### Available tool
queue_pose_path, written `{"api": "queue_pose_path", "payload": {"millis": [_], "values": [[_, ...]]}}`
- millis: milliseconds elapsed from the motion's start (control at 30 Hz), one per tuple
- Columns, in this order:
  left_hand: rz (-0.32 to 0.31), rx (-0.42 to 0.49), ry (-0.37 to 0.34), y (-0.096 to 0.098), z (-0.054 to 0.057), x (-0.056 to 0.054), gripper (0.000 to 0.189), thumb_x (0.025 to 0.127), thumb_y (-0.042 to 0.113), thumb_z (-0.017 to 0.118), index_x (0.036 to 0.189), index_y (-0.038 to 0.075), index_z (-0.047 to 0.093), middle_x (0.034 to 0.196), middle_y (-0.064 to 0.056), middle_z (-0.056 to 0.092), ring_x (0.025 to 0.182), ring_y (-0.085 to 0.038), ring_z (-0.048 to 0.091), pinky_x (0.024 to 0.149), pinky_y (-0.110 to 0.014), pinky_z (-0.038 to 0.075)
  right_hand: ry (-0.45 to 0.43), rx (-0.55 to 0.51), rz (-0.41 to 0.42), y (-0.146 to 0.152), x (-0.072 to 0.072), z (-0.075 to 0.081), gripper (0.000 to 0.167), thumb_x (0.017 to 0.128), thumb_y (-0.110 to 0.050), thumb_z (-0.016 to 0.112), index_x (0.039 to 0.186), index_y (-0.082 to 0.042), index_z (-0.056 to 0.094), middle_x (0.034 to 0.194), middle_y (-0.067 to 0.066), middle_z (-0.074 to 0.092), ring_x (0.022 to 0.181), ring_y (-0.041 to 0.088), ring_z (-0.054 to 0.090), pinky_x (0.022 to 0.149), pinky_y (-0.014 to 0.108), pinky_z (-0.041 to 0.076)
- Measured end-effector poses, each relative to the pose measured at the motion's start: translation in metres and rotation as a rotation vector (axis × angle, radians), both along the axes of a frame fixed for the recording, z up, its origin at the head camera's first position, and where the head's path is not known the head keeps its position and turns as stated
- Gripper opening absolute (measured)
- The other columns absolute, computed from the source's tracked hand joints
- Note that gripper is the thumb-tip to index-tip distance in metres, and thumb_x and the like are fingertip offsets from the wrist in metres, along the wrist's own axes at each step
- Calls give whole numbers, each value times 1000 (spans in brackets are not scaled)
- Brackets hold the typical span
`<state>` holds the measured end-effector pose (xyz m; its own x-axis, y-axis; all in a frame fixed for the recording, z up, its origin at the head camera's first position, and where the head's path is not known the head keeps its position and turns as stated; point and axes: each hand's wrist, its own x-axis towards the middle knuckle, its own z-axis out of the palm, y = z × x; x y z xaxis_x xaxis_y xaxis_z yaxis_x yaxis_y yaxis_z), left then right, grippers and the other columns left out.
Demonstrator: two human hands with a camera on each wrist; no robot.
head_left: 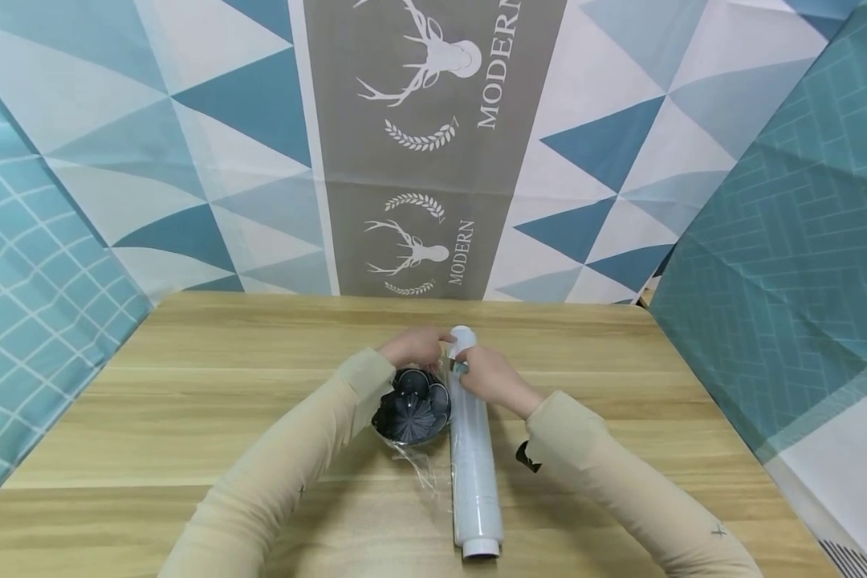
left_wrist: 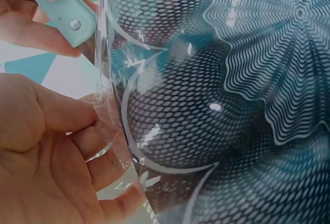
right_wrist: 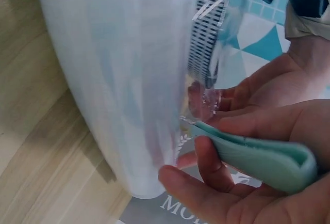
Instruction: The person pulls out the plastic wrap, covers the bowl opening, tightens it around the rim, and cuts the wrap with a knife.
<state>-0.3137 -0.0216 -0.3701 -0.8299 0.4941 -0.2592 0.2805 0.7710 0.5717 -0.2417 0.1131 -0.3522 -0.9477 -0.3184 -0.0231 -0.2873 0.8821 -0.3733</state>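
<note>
Mint-green cutter was between fingers of the right hand; the left hand pinched film beside the bowl, toward the far edge of the surface.

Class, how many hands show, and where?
2: the left hand at the far edge of the patterned dish; the right hand near the far end of the roll, holding a mint-green tool.
</note>
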Motion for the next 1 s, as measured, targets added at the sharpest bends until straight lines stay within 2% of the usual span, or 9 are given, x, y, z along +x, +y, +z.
{"api": "queue_pose_path", "payload": {"millis": [200, 367, 533, 633, 800, 1000], "values": [[15, 12, -10, 0, 0, 1, 59, 78, -11, 35, 133, 7, 45, 72, -11, 67, 52, -8, 55, 51, -18, 47, -17, -10, 5, 3, 4, 4, 33, 77, -2, 53, 108, 2, 64, 104, 14, 65, 73, 21, 56, 56, 25, 45], [12, 0, -6, 0, 0, 0, 59, 79, -10, 34, 133, 8, 45, 79, -12, 68, 51, -6, 53, 48, -16, 43, -55, -34, 22, 6, 8, 1, 31, 77, -3, 54, 105, 0, 66, 101, 14, 66, 69, 19, 54, 55, 24, 43], [-20, -55, 55, 1, -1, -1, 60, 77, -10, 36, 133, 9, 47, 89, -11, 68, 45, -4, 44, 45, -15, 38, -50, -35, 15, 8, 14, 1, 31, 76, -4, 55, 105, 0, 66, 102, 15, 66, 76, 21, 57, 62, 28, 47], [-12, -67, 63, 2, -1, -1, 60, 76, -10, 39, 132, 10, 47, 83, -9, 67, 43, -5, 42, 44, -15, 37, -47, -31, 14, 9, 17, 2, 31, 76, -3, 55, 105, 0, 66, 100, 15, 66, 72, 22, 57, 58, 28, 47], [25, -56, 20, 3, -3, 0, 63, 74, -10, 43, 133, 12, 47, 71, -6, 60, 42, -7, 37, 42, -17, 36, -59, -30, 40, 10, 24, 4, 32, 76, -2, 55, 106, 1, 65, 98, 16, 66, 68, 20, 55, 52, 25, 44], [38, -37, 12, 3, -3, 0, 61, 76, -9, 40, 132, 12, 48, 77, -6, 62, 43, -7, 41, 43, -17, 38, -61, -39, 37, 11, 32, 3, 31, 76, -2, 55, 105, 1, 65, 98, 15, 66, 68, 19, 52, 53, 25, 42]]}}
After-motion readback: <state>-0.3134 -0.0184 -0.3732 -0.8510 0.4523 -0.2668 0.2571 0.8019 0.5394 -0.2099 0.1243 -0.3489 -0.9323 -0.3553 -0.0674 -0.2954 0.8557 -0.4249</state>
